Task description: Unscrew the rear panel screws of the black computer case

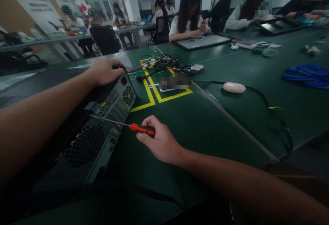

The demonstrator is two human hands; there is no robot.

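Note:
A black desktop computer case (77, 96) lies at the left, its rear panel with fan grille and ports facing me. Across its top rests my left hand (106, 72), closed over the far upper edge, with the fingertips partly hidden. My right hand (159, 139) is wrapped round the red and black handle of a screwdriver (136, 128). The thin shaft points left, and its tip is at the rear panel near the upper edge. Whether the tip sits in a screw is too small to tell.
Behind the case lie a tangle of cables (167, 62) and a phone-like item (173, 82) inside yellow tape. A black cord with a pale oval piece (234, 87) runs right. Blue cloth (307, 75) lies far right. People work across the green table (205, 122).

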